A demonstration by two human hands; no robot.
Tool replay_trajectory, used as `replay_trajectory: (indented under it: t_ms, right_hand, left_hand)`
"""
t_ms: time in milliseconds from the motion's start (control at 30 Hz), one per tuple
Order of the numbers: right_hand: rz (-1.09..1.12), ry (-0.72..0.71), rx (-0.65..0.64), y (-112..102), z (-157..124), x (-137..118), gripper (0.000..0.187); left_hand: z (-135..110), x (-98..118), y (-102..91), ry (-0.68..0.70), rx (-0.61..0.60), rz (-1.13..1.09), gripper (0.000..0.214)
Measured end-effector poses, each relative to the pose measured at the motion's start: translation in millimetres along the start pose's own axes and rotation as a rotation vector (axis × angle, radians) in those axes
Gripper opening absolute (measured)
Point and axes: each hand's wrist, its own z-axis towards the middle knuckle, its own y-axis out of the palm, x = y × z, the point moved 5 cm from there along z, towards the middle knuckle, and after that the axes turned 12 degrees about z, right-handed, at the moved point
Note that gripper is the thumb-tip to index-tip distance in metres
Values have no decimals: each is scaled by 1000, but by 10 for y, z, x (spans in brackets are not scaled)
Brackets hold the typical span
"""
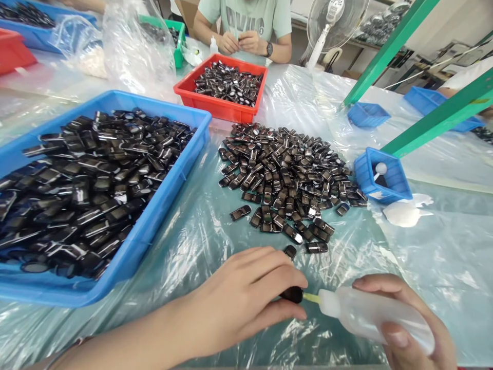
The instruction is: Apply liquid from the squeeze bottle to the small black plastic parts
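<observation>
Between the thumb and fingers of my left hand [254, 295] is a small glossy black plastic part [293, 294], mostly covered by the fingers. My right hand [416, 318] is wrapped round a translucent white squeeze bottle [381, 313] that lies tilted nearly flat. Its thin yellowish nozzle [311, 297] points left, and the tip meets the end of the black part. Just beyond my left fingers a single black part [290, 252] lies on the plastic sheet. Farther off spreads a loose pile of similar shiny black parts [285, 174].
A large blue tray [154, 226] of black parts stands at left. Behind the pile is a red tray [215, 110] with more parts. On the right sit a small blue bin [385, 190], a white cloth-like scrap [406, 211] and green posts [442, 113]. Another person [246, 31] works opposite.
</observation>
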Motion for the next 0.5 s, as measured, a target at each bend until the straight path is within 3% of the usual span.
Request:
replay_trajectory:
  t_ms: [333,500]
  right_hand:
    - [10,-22,-31,41,48,-14,29]
    - [69,208,177,39,-49,-6,46]
  left_hand:
    - [-13,-18,14,-11,-15,-44,19]
    - [-1,-16,9,-17,-24,-64,20]
